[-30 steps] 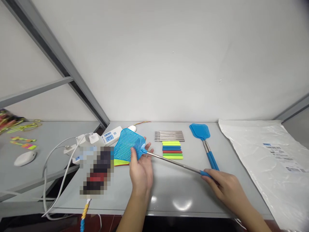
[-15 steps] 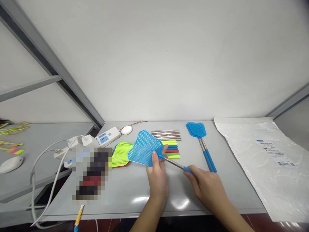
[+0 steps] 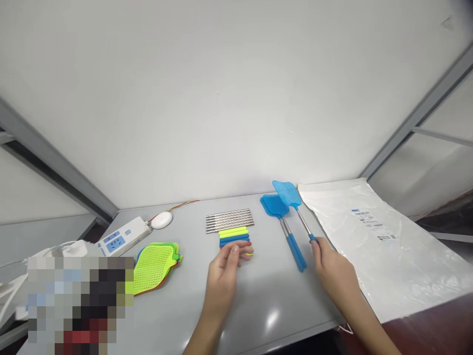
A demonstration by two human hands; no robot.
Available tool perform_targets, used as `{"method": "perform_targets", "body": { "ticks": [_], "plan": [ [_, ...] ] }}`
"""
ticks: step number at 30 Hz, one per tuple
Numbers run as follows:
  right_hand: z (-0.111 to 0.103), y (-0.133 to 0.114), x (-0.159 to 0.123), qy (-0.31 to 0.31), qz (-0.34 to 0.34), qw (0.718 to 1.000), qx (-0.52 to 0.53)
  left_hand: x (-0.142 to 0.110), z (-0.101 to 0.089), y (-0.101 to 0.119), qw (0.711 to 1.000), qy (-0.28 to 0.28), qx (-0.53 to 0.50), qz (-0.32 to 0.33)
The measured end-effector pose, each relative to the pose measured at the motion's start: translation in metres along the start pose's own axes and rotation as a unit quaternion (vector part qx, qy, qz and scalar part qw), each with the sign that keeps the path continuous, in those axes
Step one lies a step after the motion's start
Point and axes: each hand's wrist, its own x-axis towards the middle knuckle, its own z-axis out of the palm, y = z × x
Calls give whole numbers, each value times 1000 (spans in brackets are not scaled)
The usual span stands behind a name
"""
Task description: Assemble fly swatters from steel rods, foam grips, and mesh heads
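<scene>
My right hand (image 3: 330,266) grips the blue handle of a blue fly swatter (image 3: 287,193), whose mesh head hangs just above the finished blue swatters (image 3: 275,206) lying on the grey table (image 3: 258,305). My left hand (image 3: 226,271) hovers empty over the table with its fingers loosely curled and apart, close to a row of coloured handle sleeves (image 3: 234,235). A row of metal rods (image 3: 229,220) lies behind those sleeves.
A pile of loose swatter heads (image 3: 155,264), yellow-green on top, lies at the left. Behind it are a white power strip (image 3: 120,237) and a small white round device (image 3: 161,220). A large clear plastic bag (image 3: 377,236) covers the table's right side.
My left hand has let go of the blue mesh head. My right hand has carried the swatter to the right, over the finished swatters. The view has swung right.
</scene>
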Motion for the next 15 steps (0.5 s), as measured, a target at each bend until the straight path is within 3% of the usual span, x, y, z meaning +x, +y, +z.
{"method": "perform_targets", "body": {
  "ticks": [4,8,11,15],
  "plan": [
    [14,5,18,-25,16,999,-44,0,-26,1,988,92,111,62],
    [24,-8,24,-70,15,997,-21,-10,-57,-3,953,165,227,117],
    [25,-15,24,-94,16,995,-8,-19,-75,-8,932,185,271,153],
    [26,-16,22,-99,11,995,1,-26,-84,-13,920,174,318,146]
  ]
}}
